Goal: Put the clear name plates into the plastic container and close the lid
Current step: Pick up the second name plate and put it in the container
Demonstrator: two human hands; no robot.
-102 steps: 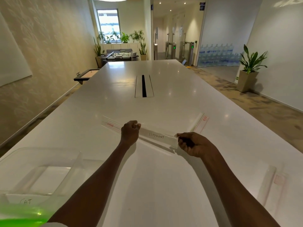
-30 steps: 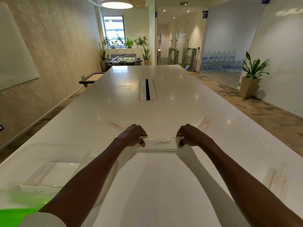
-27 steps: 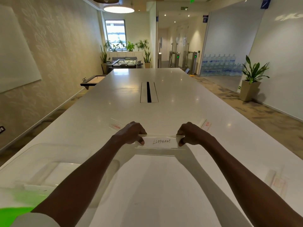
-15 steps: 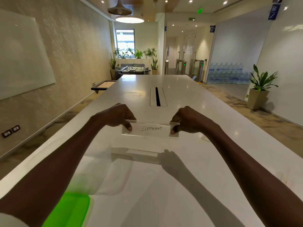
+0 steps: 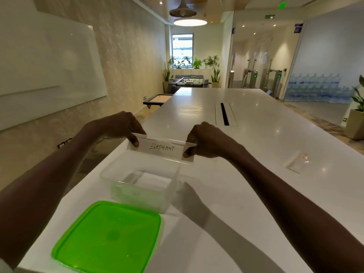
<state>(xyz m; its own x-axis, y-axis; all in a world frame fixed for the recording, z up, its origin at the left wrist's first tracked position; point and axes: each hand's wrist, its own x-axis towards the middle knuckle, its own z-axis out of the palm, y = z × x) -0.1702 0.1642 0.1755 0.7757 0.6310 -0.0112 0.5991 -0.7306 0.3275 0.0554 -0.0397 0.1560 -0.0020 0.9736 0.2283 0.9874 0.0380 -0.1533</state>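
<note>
While the left hand point(image 5: 120, 125) and right hand point(image 5: 206, 140) pinched the ends of the clear ELEPHANT name plate point(image 5: 160, 149) above the open plastic container point(image 5: 137, 186), its green lid point(image 5: 108, 237) lay nearer on the long white table point(image 5: 256, 125). A second name plate point(image 5: 297, 162) lay blurred at right; the container's contents were indistinct.

A long white tabletop point(image 5: 246, 194) runs from the lower frame toward the upper middle. On it, lower left, lies a green lid point(image 5: 108, 237); just above sits a clear container point(image 5: 137, 186). At right lies a clear plate point(image 5: 298, 163). A black slot point(image 5: 224, 116) is set in farther up.
</note>
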